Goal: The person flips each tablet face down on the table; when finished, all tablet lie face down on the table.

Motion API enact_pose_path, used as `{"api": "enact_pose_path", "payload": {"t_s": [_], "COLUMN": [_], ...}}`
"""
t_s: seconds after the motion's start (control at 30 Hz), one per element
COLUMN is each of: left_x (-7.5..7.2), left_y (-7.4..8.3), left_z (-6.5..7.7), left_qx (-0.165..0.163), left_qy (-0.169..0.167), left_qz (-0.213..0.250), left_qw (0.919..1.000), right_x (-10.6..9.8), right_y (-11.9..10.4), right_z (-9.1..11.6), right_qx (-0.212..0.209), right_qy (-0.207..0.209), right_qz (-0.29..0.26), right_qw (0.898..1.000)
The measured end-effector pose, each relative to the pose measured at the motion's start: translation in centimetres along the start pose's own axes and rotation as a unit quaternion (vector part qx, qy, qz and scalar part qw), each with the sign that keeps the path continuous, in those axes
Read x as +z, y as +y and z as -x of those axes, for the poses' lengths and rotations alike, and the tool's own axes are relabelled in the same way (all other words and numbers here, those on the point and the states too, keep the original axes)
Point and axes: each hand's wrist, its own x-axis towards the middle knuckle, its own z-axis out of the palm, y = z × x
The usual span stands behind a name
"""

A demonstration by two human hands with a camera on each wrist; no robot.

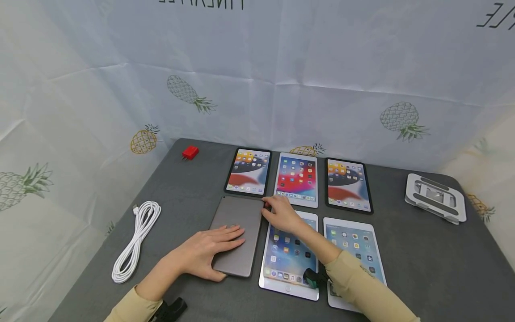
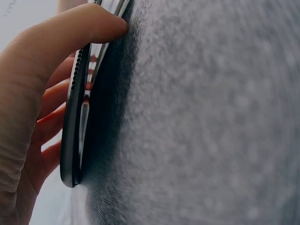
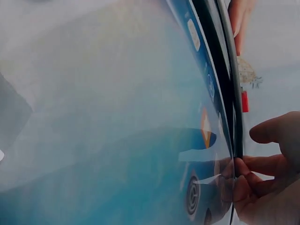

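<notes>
A grey tablet [image 1: 239,212] lies back up on the dark table, at the near left of the group of tablets. My left hand [image 1: 211,250] spreads its fingers over the tablet's back, with the thumb at the near edge. In the left wrist view that thumb [image 2: 101,23] reaches round the edge, and a narrow gap shows between tablet and table. At the far right corner my right hand [image 1: 281,214] holds the tablet's edge with curled fingertips. The right wrist view shows these fingertips [image 3: 246,178] against the edge. Under the right forearm lies a white-framed tablet [image 1: 287,286], screen lit.
Behind stand out a black-framed tablet [image 1: 248,172], a white-framed one [image 1: 296,179] and another black-framed one [image 1: 348,185], all lit. Another white-framed tablet [image 1: 356,232] lies right. A white cable [image 1: 138,241], red plug [image 1: 190,152] and folded stand [image 1: 435,197] lie around them.
</notes>
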Motion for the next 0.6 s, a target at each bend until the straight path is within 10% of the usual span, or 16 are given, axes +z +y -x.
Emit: {"api": "enact_pose_path", "payload": {"t_s": [0.6], "left_x": [0.48], "left_y": [-0.32], "left_z": [0.81], "left_qx": [-0.020], "left_qy": [-0.015], "left_qz": [0.059], "left_qw": [0.9979], "right_x": [-0.05], "right_y": [0.40], "right_z": [-0.33], "right_qx": [-0.026], "right_qy": [0.003], "right_qz": [0.055], "right_qw": [0.998]}}
